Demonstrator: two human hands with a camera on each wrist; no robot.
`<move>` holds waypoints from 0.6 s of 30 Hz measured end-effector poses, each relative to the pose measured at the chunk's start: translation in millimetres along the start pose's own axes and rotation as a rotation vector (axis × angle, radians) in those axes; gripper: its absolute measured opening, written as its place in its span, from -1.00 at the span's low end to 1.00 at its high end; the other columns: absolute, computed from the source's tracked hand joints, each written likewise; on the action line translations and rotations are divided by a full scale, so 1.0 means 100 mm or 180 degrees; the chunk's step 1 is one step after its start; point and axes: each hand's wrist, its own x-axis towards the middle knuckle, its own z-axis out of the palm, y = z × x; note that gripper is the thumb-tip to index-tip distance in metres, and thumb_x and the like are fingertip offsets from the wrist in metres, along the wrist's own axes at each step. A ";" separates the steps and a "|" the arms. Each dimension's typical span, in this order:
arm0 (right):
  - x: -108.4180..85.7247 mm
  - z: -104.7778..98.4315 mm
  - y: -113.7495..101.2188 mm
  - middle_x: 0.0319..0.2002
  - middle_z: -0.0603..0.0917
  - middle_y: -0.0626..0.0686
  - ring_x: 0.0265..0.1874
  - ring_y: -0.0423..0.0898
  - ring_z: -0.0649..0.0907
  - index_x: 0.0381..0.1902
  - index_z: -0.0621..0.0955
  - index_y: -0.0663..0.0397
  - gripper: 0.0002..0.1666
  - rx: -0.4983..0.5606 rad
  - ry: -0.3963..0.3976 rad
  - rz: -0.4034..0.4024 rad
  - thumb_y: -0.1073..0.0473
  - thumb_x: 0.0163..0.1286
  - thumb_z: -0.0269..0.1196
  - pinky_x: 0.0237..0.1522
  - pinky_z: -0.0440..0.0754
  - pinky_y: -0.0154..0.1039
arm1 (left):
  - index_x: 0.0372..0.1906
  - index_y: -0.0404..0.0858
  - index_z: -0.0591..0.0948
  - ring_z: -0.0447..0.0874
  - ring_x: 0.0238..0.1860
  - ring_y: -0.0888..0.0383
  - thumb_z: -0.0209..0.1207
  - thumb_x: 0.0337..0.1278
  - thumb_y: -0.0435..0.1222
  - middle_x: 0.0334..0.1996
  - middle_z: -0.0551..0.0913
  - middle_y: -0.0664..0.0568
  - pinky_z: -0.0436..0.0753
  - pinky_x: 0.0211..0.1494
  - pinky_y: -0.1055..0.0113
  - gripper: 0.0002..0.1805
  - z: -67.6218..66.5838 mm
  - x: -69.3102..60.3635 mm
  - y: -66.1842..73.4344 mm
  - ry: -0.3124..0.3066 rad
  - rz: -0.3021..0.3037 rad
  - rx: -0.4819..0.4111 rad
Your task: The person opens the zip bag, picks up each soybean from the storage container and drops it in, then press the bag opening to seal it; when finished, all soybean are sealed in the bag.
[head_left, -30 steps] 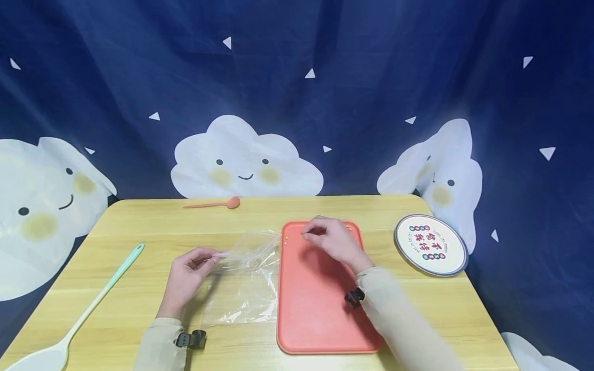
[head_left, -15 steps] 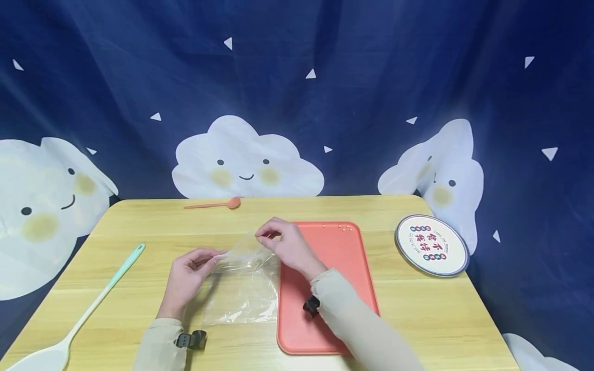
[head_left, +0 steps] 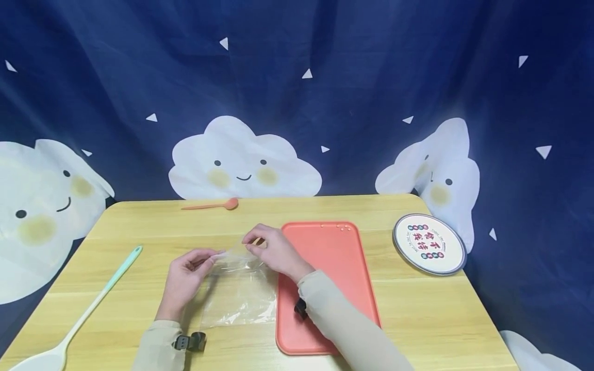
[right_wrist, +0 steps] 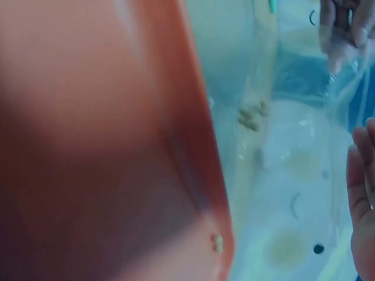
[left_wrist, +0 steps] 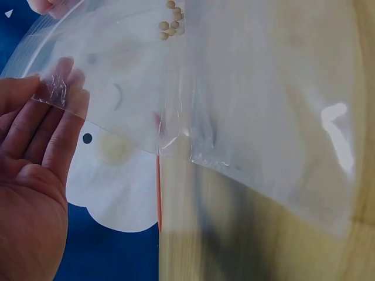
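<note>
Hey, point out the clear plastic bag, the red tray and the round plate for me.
Clear plastic bag [head_left: 241, 296], head view: its flat lower part.
Red tray [head_left: 331, 263], head view: a bare part of its floor.
Round plate [head_left: 429, 244], head view: the middle of its printed face.

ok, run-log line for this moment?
left grip: pinches clear bag | right grip: at bag's edge, hold unclear | tray: beads at far edge

Reaching fwd w/ beige-sleeved L forearm [head_left: 160, 345]; angling beige-sleeved R forearm [head_left: 348, 324] inward. Pinching w/ bare L hand [head_left: 182, 281], thumb [left_wrist: 14, 93] opp. fingers [left_wrist: 47, 132]; bending bare R hand [head_left: 276, 252] nr it, w/ thumb tip [head_left: 252, 250] close to index [head_left: 254, 233].
</note>
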 end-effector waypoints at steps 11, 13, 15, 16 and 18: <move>-0.11 -0.48 0.10 -0.22 0.66 -0.14 -0.23 -0.16 0.63 -0.14 0.70 0.14 -0.85 0.0148 0.0268 0.0095 0.35 0.34 0.29 -0.19 0.67 -0.16 | -0.21 -0.55 0.65 0.74 -0.20 0.10 0.22 0.14 -0.62 -0.22 0.70 -0.33 0.67 -0.09 0.46 -0.88 -0.01 -0.01 0.03 0.0062 -0.0058 0.0100; -0.14 -0.55 0.16 -0.23 0.66 -0.14 -0.23 -0.15 0.64 -0.16 0.70 0.11 -0.84 0.0097 0.0318 0.0187 0.36 0.33 0.29 -0.19 0.67 -0.18 | -0.22 -0.54 0.66 0.74 -0.23 0.10 0.24 0.15 -0.60 -0.24 0.71 -0.30 0.67 -0.13 0.48 -0.89 -0.01 -0.01 0.04 0.0083 -0.0058 0.0200; -0.17 -0.59 0.22 -0.24 0.65 -0.14 -0.24 -0.16 0.63 -0.17 0.70 0.09 -0.84 0.0047 0.0345 0.0287 0.36 0.32 0.30 -0.19 0.67 -0.21 | -0.22 -0.53 0.67 0.73 -0.26 0.13 0.25 0.16 -0.58 -0.26 0.71 -0.29 0.66 -0.16 0.50 -0.90 -0.01 -0.02 0.05 0.0108 -0.0058 0.0265; -0.18 -0.61 0.25 -0.24 0.65 -0.14 -0.24 -0.16 0.64 -0.17 0.70 0.08 -0.84 0.0022 0.0349 0.0329 0.36 0.31 0.30 -0.18 0.66 -0.22 | -0.22 -0.52 0.67 0.73 -0.26 0.17 0.25 0.17 -0.57 -0.26 0.72 -0.29 0.66 -0.16 0.51 -0.91 -0.01 -0.02 0.05 0.0110 -0.0061 0.0285; -0.19 -0.62 0.31 -0.24 0.66 -0.12 -0.23 -0.16 0.63 -0.16 0.70 0.12 -0.84 -0.0030 0.0331 0.0406 0.35 0.30 0.30 -0.15 0.64 -0.23 | -0.22 -0.52 0.67 0.72 -0.27 0.19 0.25 0.18 -0.55 -0.25 0.72 -0.29 0.65 -0.16 0.52 -0.90 -0.01 -0.02 0.06 0.0115 -0.0064 0.0298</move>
